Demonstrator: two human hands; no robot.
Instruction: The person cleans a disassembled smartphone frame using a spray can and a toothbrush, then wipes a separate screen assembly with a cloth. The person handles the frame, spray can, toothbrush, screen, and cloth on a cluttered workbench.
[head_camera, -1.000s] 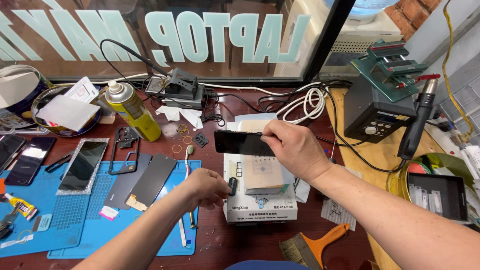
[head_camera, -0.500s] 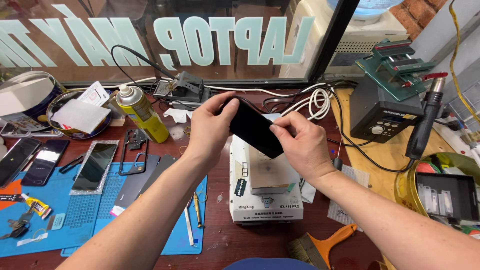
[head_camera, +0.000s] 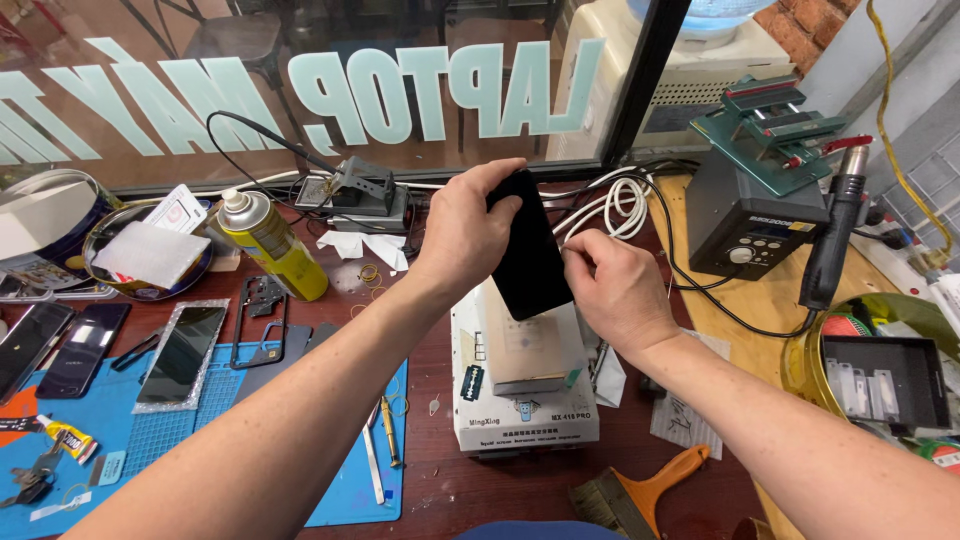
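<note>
A black phone (head_camera: 527, 250) is held upright above a white heating machine (head_camera: 520, 385) in the middle of the bench. My left hand (head_camera: 465, 230) grips the phone's top and left edge. My right hand (head_camera: 615, 285) pinches its right edge near the middle. The phone's dark face tilts toward me, its lower end just above the machine's tan plate.
A yellow spray can (head_camera: 268, 243) stands at the left. Phone screens and frames (head_camera: 185, 350) lie on a blue mat (head_camera: 210, 430). A hot-air station (head_camera: 750, 215) with its black handle (head_camera: 830, 240) is at the right, white cables (head_camera: 610, 205) behind, a brush (head_camera: 640, 490) in front.
My left hand rose from the mat to the phone. Both hands turned the phone from lying flat to standing upright and lifted it higher.
</note>
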